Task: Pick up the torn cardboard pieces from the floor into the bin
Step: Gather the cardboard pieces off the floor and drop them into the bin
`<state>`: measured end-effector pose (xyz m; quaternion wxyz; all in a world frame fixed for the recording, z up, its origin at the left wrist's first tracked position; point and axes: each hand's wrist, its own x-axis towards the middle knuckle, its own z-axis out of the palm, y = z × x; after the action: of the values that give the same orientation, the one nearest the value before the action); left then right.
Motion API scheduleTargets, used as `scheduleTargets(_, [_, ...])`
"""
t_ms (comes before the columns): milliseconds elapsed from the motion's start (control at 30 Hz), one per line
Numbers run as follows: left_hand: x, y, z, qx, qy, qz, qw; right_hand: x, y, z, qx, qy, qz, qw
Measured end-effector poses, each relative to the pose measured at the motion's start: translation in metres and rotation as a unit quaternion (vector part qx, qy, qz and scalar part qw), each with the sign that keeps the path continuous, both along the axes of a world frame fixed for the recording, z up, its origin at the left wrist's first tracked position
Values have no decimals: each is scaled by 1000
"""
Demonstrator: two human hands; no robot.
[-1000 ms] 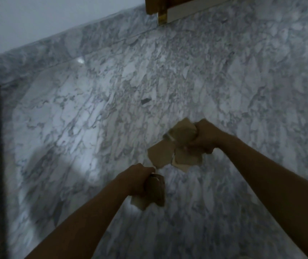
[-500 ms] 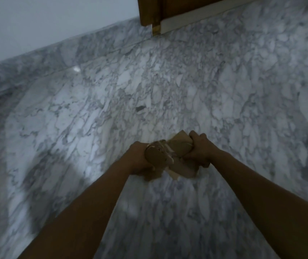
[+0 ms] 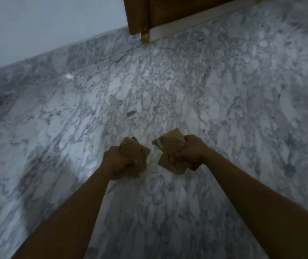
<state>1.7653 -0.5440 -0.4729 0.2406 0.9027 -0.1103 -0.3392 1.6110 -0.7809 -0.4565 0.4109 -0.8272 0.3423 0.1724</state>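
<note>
The left hand (image 3: 118, 162) is gripping the left cardboard (image 3: 133, 151) in a closed fist, and the right hand (image 3: 193, 152) is clutching the right cardboard (image 3: 170, 146) the same way. Both bunches are being held in the air above the floor (image 3: 149, 90), near each other but not touching, with a gap of marble showing between them.

The left cardboard is sticking out of the fist away from the person and towards the right hand, its crumpled tip pointing at the far wall (image 3: 37, 25). The right cardboard is running lengthwise away from the person, one flat corner pointing up past the knuckles and another flap hanging out below the fist, nearer the person.

Both bunches are looking plain brown, creased and ragged. A pale torn edge is showing on the inner side of the right one, and light flecks are showing on the top of the left one.

A wooden door (image 3: 168, 10) is standing at the far edge of the floor.
</note>
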Motion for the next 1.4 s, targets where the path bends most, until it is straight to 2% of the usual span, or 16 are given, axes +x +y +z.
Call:
scheduleTargets(133, [17,29,3,-9,-11,51,999,1,35,-41,-65,52,1,997])
scheduleTargets(400, [10,40,-7,-53,42,77,995,8,31,-49,-45,38,-22,998])
scheduleTargets(567, [5,33,-10,-88,52,86,991,-3,29,-50,14,8,-52,999])
scheduleTargets(633, [3,29,-7,-109,66,97,987,-10,26,-42,69,-40,-94,992])
scheduleTargets(733, [-2,16,6,-136,107,106,979,-14,22,-6,186,-131,-204,952])
scheduleTargets(833, [-9,-25,31,-182,125,60,973,-8,19,32,235,-180,-259,920])
scheduleTargets(900, [-14,-60,55,-209,119,3,971,-7,18,56,239,-204,-297,902])
scheduleTargets(967, [-20,-88,84,-249,144,-4,958,-15,14,78,247,-236,-352,872])
scheduleTargets(1000, [-24,-99,96,-266,124,-26,956,-21,12,90,248,-252,-372,858])
scheduleTargets(1100, [-47,-129,132,-258,103,-25,960,-49,7,122,224,-297,-415,830])
scheduleTargets(1167, [-73,-148,159,-270,112,-86,953,-73,6,144,211,-335,-447,802])
scheduleTargets(1267, [-122,-176,191,-330,140,-200,912,-120,6,179,202,-375,-499,755])
scheduleTargets(1400, [-188,-210,237,-355,188,-309,862,-197,3,231,153,-426,-551,701])
